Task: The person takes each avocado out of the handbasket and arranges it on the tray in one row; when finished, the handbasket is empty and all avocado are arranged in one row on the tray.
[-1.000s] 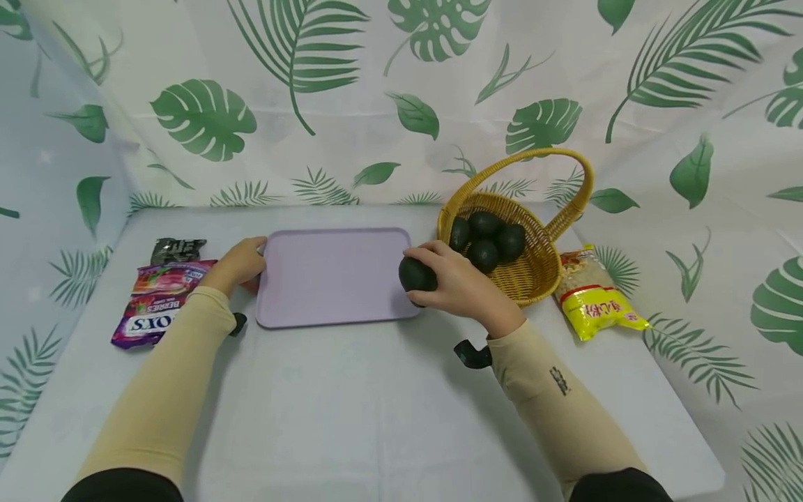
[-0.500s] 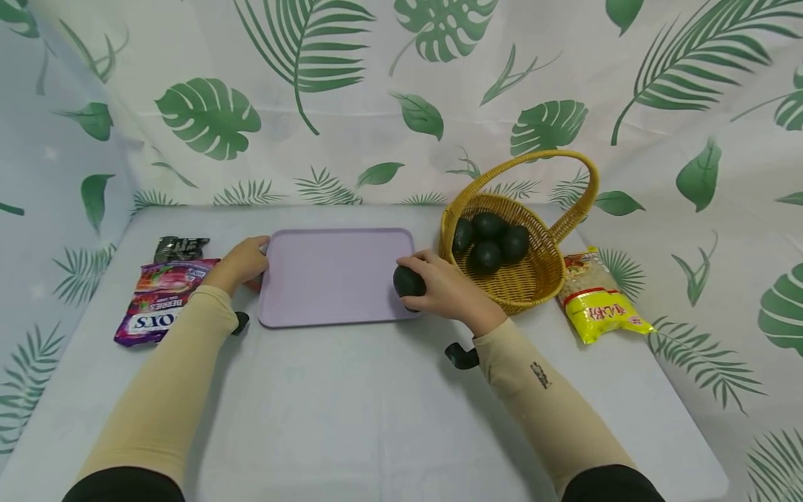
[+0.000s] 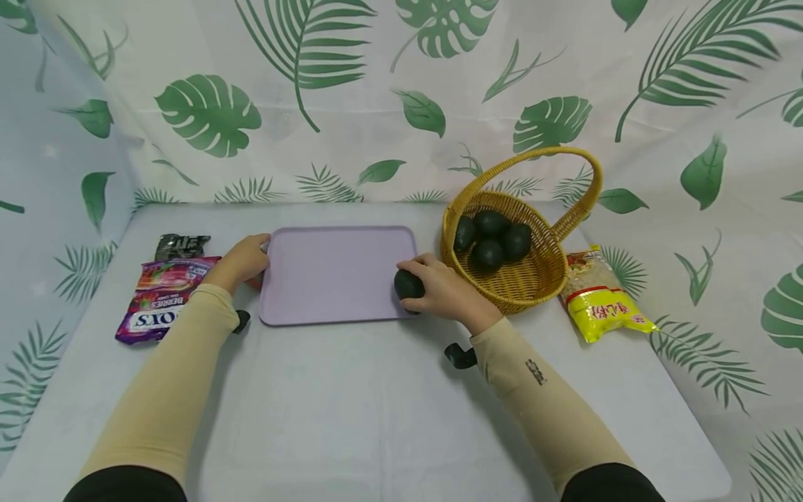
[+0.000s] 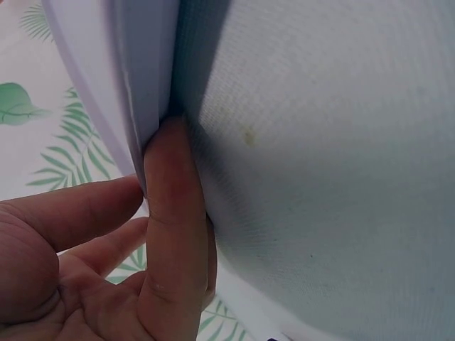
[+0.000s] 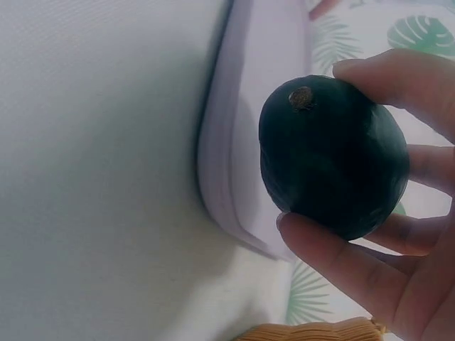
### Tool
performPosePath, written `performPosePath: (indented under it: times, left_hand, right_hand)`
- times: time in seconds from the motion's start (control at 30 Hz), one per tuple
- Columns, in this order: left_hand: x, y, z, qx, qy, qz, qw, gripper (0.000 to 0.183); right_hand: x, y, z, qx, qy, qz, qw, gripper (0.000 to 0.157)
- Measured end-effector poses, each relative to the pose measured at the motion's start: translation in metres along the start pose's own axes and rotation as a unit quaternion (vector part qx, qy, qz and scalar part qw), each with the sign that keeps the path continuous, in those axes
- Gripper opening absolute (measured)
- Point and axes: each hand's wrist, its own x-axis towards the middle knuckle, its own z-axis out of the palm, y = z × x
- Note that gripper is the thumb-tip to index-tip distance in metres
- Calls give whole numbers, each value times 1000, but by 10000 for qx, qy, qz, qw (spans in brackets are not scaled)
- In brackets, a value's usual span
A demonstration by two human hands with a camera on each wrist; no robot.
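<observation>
My right hand (image 3: pixel 447 287) grips a dark green avocado (image 3: pixel 409 284) over the right end of a lilac tray (image 3: pixel 339 275). In the right wrist view, thumb and fingers wrap the avocado (image 5: pixel 330 156), its brown stem end showing. At the tray's left edge, my left hand (image 3: pixel 245 261) holds the rim. The left wrist view shows the tray's rim (image 4: pixel 146 78) pinched between the thumb and a finger (image 4: pixel 174 227) underneath. Several more avocados (image 3: pixel 488 255) lie in a yellow wicker basket (image 3: pixel 523 289) right of the tray.
A purple berry candy bag (image 3: pixel 166 289) and a small black packet (image 3: pixel 182 246) lie by my left forearm. A yellow, partly clear food bag (image 3: pixel 599 296) sits right of the basket. All stand on a white-covered table (image 3: pixel 339 411) before a leaf-print cloth (image 3: pixel 351 111).
My right hand has shifted slightly left and down with the avocado, from beside the basket to the tray's right edge, then nearly stopped. The left hand stays on the tray.
</observation>
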Motion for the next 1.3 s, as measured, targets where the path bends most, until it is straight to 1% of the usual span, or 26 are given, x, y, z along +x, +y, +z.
performPosePath:
  times: [0.23,0.43,0.67,0.87,1.1,1.3]
  left_hand:
    - [0,0,0,-113,-56,12,9999,73]
    - [0,-1,1,-292,-113,40,9995,72]
    - [0,-1,1,-183,-113,12,9998,71]
    - [-2,-1,0,-353,-139,21,9993,70]
    - [-1,-2,0,-309,-121,72,9994,70]
    - [-1,-2,0,-414,-171,59,9990,70]
  right_hand:
    - [1,2,6,-15,-79,101,9999,68]
    - [2,3,7,-14,-139,199,9997,69]
    - [3,5,7,29,-170,275,9995,69]
    - [4,6,7,12,-183,246,9995,70]
    - [4,7,6,24,-209,260,9994,70]
    - [2,11,7,49,-211,292,9993,67]
